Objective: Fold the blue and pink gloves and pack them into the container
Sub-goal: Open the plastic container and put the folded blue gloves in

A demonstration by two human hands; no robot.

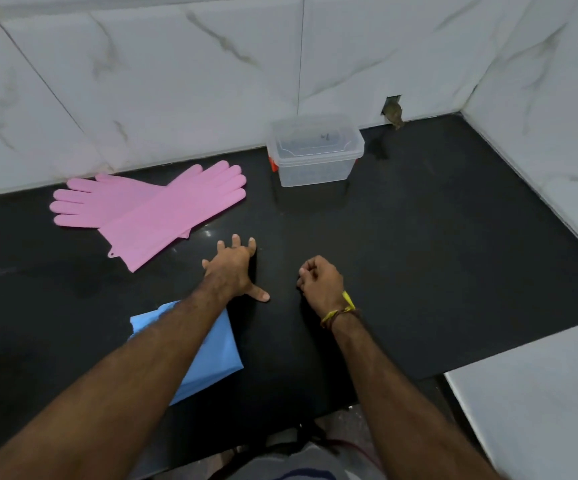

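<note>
Two pink gloves [149,209] lie flat and crossed on the black counter at the far left, fingers spread. A folded blue glove [211,355] lies near the front edge, partly hidden under my left forearm. My left hand [233,268] rests on the bare counter with fingers spread, between the pink gloves and the blue glove, holding nothing. To its right, my right hand [320,285] hovers as a loose fist with nothing in it. The clear plastic container [315,150] stands at the back by the wall, its lid on.
The black counter [436,254] meets white marble walls at the back and right. A small hole in the wall [393,107] sits behind the container. A white ledge [540,393] adjoins the counter at the front right.
</note>
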